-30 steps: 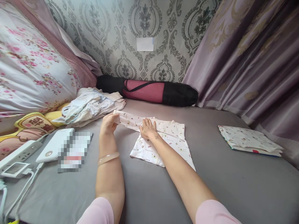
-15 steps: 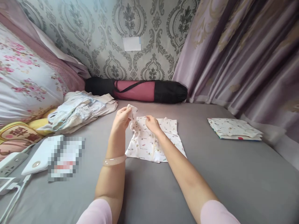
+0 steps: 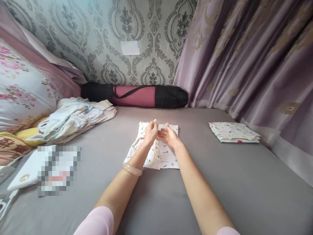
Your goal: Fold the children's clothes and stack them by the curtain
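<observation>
Left hand [image 3: 151, 131]: raised just over the upper middle of the shirt [image 3: 168, 160], thumb side up, back partly turned to the camera; fingers curled in tightly, closed on a pale bit of the shirt's cloth, peeking out at the top of the grip.

Left arm [image 3: 122, 195]: stretched forward from the lower left, slanting inward toward the shirt, wrist nearly straight; circled by a pale bangle [image 3: 132, 169] below the hand.

Right hand [image 3: 171, 136]: open and loosely cupped, palm turned toward the left hand, thumb up and apart, fingers extended leftward with tips just beside the other hand; no cloth visibly gripped, contact with the shirt below impossible to tell.

Right arm [image 3: 199, 187]: reaching forward from the lower right, angled inward, elbow nearly straight.

Shirt: white with small prints, laid out on the gray bed [image 3: 215, 182] directly beneath both hands, near edge toward the camera, lower left corner flaring out past the left arm.

Around it: folded cloth [image 3: 234, 132] well apart at right; heap of clothes [image 3: 80, 116] at left; long black-and-red bag [image 3: 134, 96] lying behind, against the patterned wall [image 3: 97, 19].
</observation>
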A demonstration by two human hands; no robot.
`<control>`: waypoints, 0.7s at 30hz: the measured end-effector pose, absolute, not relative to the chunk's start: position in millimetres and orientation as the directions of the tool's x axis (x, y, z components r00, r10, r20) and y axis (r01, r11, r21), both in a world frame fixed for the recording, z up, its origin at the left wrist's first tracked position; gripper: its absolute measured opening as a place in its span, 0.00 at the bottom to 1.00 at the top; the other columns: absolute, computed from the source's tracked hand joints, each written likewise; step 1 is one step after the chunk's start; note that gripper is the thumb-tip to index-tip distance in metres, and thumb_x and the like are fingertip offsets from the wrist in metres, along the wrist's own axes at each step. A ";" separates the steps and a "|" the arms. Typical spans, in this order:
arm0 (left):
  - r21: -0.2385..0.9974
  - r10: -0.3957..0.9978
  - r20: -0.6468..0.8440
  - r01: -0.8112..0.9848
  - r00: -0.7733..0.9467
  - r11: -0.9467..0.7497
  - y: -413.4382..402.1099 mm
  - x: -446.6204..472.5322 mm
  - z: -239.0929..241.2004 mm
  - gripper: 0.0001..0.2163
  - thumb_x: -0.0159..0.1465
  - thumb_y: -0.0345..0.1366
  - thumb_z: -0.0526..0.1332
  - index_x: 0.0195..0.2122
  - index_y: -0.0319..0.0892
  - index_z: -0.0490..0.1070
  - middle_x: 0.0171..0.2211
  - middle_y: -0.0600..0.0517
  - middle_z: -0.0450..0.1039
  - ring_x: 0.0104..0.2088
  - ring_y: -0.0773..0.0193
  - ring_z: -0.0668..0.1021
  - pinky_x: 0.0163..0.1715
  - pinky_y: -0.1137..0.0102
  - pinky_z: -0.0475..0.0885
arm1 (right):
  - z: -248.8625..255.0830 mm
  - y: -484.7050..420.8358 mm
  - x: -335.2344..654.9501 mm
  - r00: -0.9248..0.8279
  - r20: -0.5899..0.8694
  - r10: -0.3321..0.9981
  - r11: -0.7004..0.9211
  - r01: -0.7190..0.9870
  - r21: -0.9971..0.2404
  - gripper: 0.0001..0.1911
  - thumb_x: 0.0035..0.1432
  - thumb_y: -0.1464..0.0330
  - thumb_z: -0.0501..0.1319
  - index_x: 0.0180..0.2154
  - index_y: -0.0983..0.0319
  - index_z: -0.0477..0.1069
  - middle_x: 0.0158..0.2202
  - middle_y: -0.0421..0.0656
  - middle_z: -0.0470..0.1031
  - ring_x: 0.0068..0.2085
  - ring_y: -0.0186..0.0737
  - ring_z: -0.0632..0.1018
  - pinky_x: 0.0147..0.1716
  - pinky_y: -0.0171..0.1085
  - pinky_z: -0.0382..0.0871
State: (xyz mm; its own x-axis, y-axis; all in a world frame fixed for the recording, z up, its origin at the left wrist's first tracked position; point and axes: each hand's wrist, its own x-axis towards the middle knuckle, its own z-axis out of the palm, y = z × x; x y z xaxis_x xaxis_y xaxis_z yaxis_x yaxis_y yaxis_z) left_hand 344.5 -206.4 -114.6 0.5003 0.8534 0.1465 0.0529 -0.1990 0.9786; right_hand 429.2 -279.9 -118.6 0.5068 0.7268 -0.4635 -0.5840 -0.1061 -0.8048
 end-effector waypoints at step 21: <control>0.447 0.687 0.041 0.601 0.726 -0.662 -153.9 301.8 -142.5 0.21 0.65 0.28 0.48 0.59 0.34 0.60 0.61 0.32 0.63 0.61 0.48 0.67 0.57 0.56 0.64 | -154.1 -275.7 460.1 0.770 0.036 0.637 -0.303 0.293 -0.907 0.22 0.54 0.73 0.55 0.52 0.64 0.70 0.40 0.45 0.80 0.44 0.43 0.79 0.48 0.41 0.70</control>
